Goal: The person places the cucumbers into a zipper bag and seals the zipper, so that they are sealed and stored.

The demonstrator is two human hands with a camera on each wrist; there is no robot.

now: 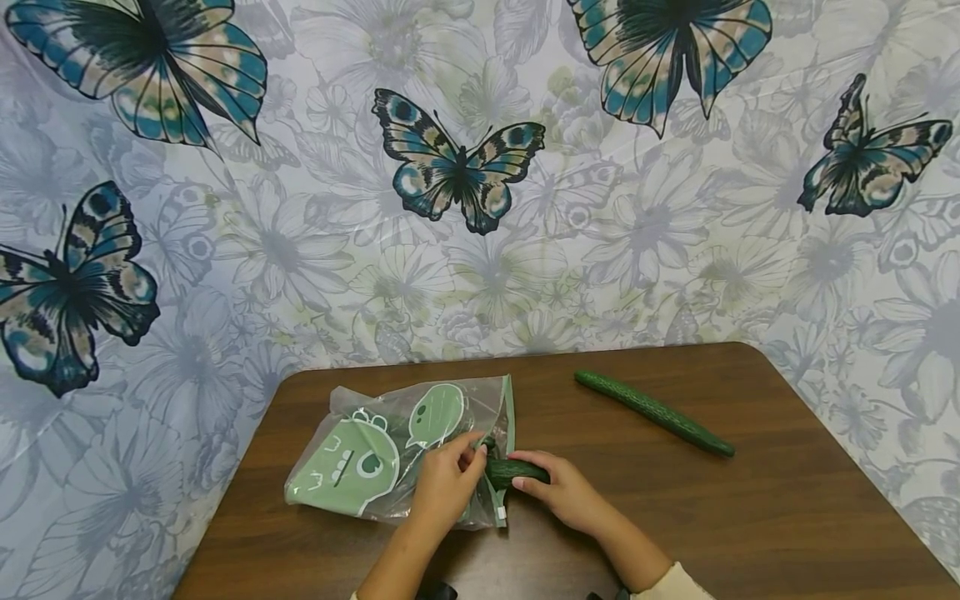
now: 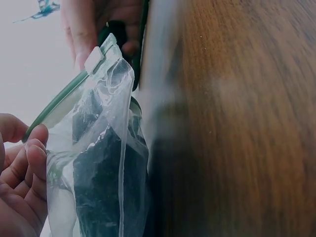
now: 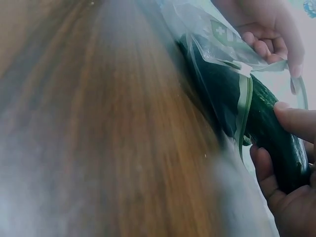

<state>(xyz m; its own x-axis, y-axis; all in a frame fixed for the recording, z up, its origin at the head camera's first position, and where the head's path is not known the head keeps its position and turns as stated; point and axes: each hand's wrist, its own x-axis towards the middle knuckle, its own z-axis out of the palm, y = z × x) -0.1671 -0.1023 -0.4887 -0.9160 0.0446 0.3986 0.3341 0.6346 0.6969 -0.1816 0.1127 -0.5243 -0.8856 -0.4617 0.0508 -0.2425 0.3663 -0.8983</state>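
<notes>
A clear zip bag (image 1: 386, 492) with green cartoon prints lies on the table, its green-edged mouth facing right. My left hand (image 1: 444, 482) pinches the upper lip of that mouth and lifts it, as the left wrist view shows by the green edge (image 2: 58, 101) between thumb and fingers. My right hand (image 1: 558, 492) grips the outer end of a dark green cucumber (image 1: 517, 473). In the right wrist view the cucumber (image 3: 269, 121) passes through the mouth, with its far part inside the clear plastic. A white slider (image 3: 241, 68) sits at the bag's near corner.
Another long cucumber (image 1: 654, 410) lies slantwise on the brown wooden table (image 1: 750, 517), to the back right of my hands. Behind the table's far edge hangs a cloth (image 1: 480, 283) printed with butterflies and flowers.
</notes>
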